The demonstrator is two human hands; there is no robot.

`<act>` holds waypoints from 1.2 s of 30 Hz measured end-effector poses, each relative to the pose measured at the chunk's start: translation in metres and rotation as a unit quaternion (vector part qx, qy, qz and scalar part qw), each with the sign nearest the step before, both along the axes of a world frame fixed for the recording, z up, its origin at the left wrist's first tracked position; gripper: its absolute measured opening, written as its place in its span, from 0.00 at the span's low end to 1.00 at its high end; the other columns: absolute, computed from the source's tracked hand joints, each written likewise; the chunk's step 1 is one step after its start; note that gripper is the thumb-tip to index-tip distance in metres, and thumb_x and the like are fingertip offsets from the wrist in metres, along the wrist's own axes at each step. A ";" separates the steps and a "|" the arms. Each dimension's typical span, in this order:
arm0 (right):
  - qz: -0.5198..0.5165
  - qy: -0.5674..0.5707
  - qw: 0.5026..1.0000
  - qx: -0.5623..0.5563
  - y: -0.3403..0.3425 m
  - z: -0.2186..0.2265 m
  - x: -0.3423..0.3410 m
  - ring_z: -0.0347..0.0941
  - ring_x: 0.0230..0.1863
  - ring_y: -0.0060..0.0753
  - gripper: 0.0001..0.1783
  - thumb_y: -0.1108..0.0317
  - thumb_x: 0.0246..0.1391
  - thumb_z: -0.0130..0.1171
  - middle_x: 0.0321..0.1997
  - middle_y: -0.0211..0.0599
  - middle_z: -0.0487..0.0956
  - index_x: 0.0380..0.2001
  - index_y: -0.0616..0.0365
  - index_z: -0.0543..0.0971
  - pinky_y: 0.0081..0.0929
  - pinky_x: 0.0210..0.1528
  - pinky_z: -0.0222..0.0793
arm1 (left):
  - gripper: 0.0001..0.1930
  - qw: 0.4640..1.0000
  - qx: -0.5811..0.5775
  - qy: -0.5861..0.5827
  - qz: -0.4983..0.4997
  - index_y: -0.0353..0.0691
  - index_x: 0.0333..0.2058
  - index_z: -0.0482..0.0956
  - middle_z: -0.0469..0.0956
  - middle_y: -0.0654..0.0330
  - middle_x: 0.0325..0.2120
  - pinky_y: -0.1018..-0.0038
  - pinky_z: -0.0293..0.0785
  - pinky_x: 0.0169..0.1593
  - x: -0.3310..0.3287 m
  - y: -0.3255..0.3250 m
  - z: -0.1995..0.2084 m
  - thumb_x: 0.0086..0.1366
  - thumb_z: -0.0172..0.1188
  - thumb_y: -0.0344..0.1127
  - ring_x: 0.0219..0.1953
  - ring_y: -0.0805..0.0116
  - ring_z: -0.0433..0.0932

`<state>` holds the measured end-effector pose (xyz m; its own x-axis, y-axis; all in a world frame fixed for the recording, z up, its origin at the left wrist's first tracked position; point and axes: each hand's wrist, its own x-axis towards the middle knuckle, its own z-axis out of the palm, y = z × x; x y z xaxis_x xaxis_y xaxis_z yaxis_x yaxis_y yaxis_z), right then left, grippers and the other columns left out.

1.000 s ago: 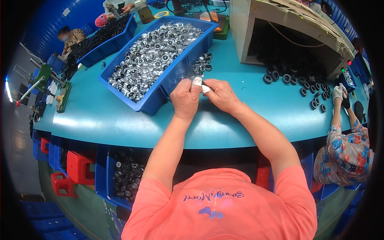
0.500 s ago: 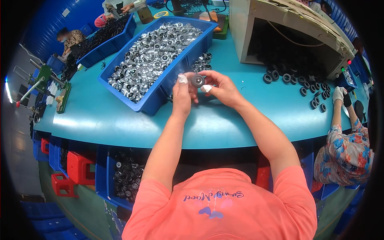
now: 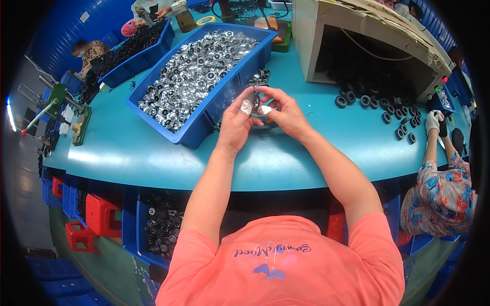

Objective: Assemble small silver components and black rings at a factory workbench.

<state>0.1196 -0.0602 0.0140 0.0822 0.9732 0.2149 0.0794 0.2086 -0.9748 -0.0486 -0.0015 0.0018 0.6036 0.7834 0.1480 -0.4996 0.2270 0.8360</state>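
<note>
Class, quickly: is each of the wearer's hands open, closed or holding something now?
Left hand: holding a wheel.
Right hand: holding the same wheel.

Our left hand (image 3: 236, 125) and right hand (image 3: 288, 118) are covering much of the small dark wheel (image 3: 256, 101), and we are not making out where each left fingertip is meeting it. The blue tray (image 3: 201, 127) and our fingers (image 3: 271, 92) are hiding some of the shiny parts (image 3: 260, 77) heaped behind them. Inside the pale housing (image 3: 308, 43), shadow is swallowing the deeper black rings (image 3: 375, 77). We are seeing a thin scrap (image 3: 310, 112) on the desk (image 3: 286, 163), too small to identify. The desk is covering part of the lower bin (image 3: 129, 219). The upper edge is cutting off a co-worker (image 3: 147, 7); the lower is cropping our coral shirt (image 3: 280, 242).
</note>
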 end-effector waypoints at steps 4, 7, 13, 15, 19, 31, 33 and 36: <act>0.041 0.088 0.994 -0.045 0.002 -0.004 0.005 0.75 0.40 0.21 0.29 0.75 0.55 0.60 0.47 0.31 0.75 0.62 0.58 0.74 0.20 0.38 0.78 | 0.26 0.956 0.184 0.151 0.170 0.32 0.60 0.71 0.76 0.59 0.47 0.73 0.80 0.43 0.009 -0.008 0.003 0.64 0.66 0.31 0.44 0.68 0.80; 0.073 0.161 0.981 -0.081 0.000 -0.001 0.006 0.76 0.43 0.22 0.26 0.73 0.56 0.58 0.48 0.33 0.79 0.60 0.61 0.75 0.21 0.38 0.78 | 0.25 0.874 0.327 0.235 0.272 0.31 0.55 0.75 0.74 0.60 0.44 0.75 0.80 0.43 0.010 -0.008 -0.005 0.59 0.69 0.26 0.42 0.69 0.80; 0.082 0.220 0.963 -0.130 0.001 0.000 0.010 0.78 0.45 0.23 0.23 0.70 0.55 0.57 0.49 0.35 0.82 0.56 0.61 0.79 0.23 0.39 0.77 | 0.23 0.815 0.380 0.292 0.325 0.33 0.49 0.79 0.74 0.59 0.42 0.75 0.80 0.40 0.010 -0.013 0.002 0.54 0.71 0.24 0.37 0.70 0.80; 0.072 0.201 0.969 -0.123 0.000 0.000 0.009 0.78 0.45 0.23 0.23 0.71 0.55 0.57 0.48 0.35 0.82 0.55 0.61 0.80 0.23 0.39 0.76 | 0.22 0.802 0.391 0.305 0.332 0.34 0.49 0.80 0.75 0.58 0.42 0.75 0.79 0.39 0.009 -0.013 0.001 0.53 0.71 0.24 0.36 0.71 0.80; 0.030 0.142 0.984 -0.107 0.001 -0.007 0.010 0.78 0.42 0.22 0.20 0.68 0.57 0.58 0.43 0.33 0.83 0.52 0.60 0.82 0.23 0.37 0.76 | 0.22 0.800 0.401 0.306 0.325 0.34 0.48 0.80 0.75 0.58 0.41 0.75 0.79 0.38 0.013 -0.016 0.003 0.53 0.69 0.22 0.35 0.70 0.80; -0.017 -0.266 0.958 -0.101 -0.002 0.036 0.096 0.79 0.30 0.28 0.17 0.53 0.54 0.66 0.30 0.34 0.84 0.36 0.56 0.87 0.29 0.36 0.76 | 0.20 0.743 0.483 0.405 0.224 0.34 0.45 0.79 0.76 0.55 0.39 0.70 0.75 0.43 -0.131 -0.095 0.060 0.52 0.70 0.29 0.39 0.62 0.78; -0.089 -0.437 0.892 -0.070 -0.005 0.052 0.131 0.78 0.38 0.34 0.14 0.57 0.52 0.66 0.36 0.35 0.82 0.38 0.53 0.87 0.33 0.42 0.76 | 0.21 0.709 0.447 0.509 0.194 0.35 0.46 0.78 0.76 0.53 0.39 0.67 0.75 0.44 -0.205 -0.115 0.058 0.52 0.70 0.28 0.40 0.58 0.78; -0.221 -0.585 0.777 -0.072 -0.013 0.051 0.189 0.75 0.51 0.42 0.14 0.63 0.50 0.65 0.45 0.37 0.79 0.41 0.48 0.86 0.39 0.51 0.75 | 0.24 0.555 0.343 0.737 0.179 0.35 0.49 0.78 0.76 0.50 0.40 0.63 0.75 0.46 -0.317 -0.142 0.045 0.51 0.70 0.27 0.42 0.52 0.78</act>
<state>0.3082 -0.0736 0.0654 0.2461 0.9260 0.2862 0.9615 -0.1961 -0.1923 -0.3660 -0.1437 0.0468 0.2886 0.9567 0.0385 0.9302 -0.2896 0.2256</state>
